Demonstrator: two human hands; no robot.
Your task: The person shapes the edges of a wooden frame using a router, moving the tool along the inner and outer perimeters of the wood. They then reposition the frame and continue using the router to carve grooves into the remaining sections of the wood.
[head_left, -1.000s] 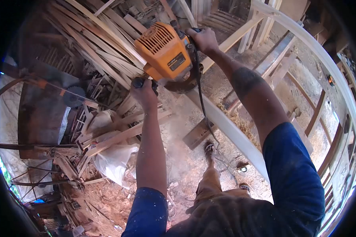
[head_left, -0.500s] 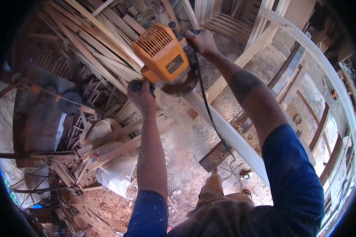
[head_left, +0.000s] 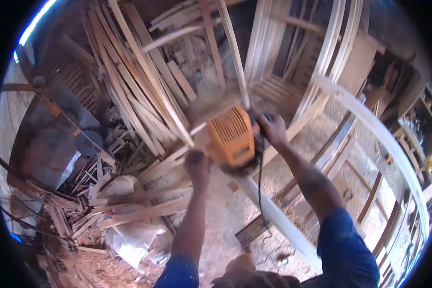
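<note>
An orange plunge router sits on the far end of a long pale wooden board. Closed round the router's dark right handle is my right hand. My left hand is also closed, at the handle on the router's left side; motion blurs it and the handle is mostly hidden. A black power cord hangs from the router along the board towards me. The base and the bit are blurred or out of sight.
Long wooden strips are heaped at the left, with a toothed round blade beside them. Pale wooden frames stand at the back right. A wooden block lies by the board, and a white sack lies at lower left.
The view has tilted up, so the router and both hands appear lower and further right. The router looks further off along the board, and the hands remain on its handles.
</note>
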